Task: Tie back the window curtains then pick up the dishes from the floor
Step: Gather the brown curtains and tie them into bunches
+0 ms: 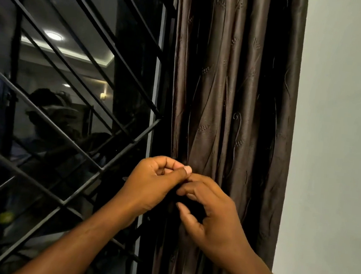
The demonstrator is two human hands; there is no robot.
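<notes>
A dark brown patterned curtain (231,86) hangs gathered in folds between the window and the wall. My left hand (153,186) is at its left edge with fingers curled, thumb and forefinger pinching something dark against the fabric. My right hand (210,218) meets it from the right, fingers curled round a dark tie or fold at the curtain's waist. What exactly is pinched is hidden in shadow. No dishes are in view.
A window (65,100) with black diagonal metal bars fills the left; its dark glass reflects a lit room and a person. A plain pale wall (343,134) stands to the right of the curtain.
</notes>
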